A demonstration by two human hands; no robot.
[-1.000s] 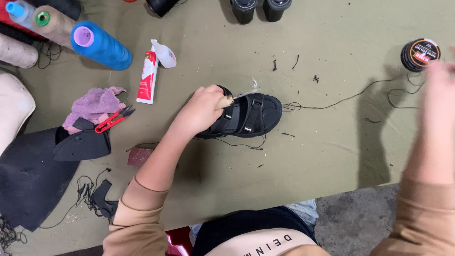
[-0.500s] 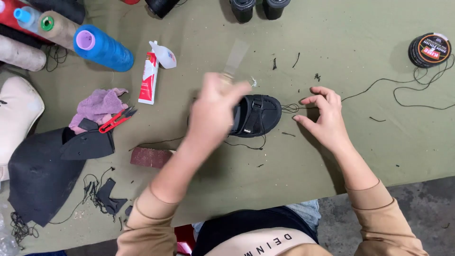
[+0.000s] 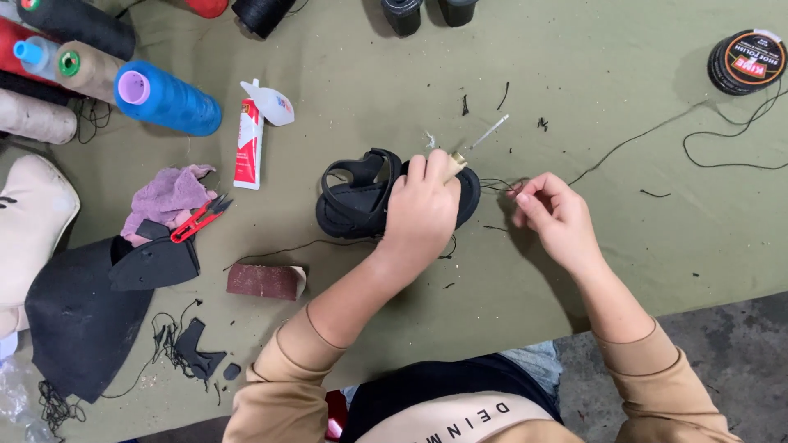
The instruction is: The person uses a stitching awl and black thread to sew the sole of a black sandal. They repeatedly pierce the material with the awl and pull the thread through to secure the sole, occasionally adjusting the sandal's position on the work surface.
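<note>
Your left hand [image 3: 423,209] rests on black sandal [image 3: 386,197] at middle of tabletop [image 3: 616,246], fingers closed round wooden-handled awl [image 3: 476,143] — metal tip points up and right. Your right hand [image 3: 554,217] just beside sandal's toe, fingertips pinching black thread [image 3: 640,139] — thread trails toward round tin [image 3: 747,61]. Glue tube [image 3: 248,146], red snips [image 3: 199,217] lie left.

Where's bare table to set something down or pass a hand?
Free: the wide patch right of the right hand, below the black thread and polish tin; also between the glue tube and sandal. Crowded: the left side, with thread cones, pink rag, red snips and black leather pieces.
</note>
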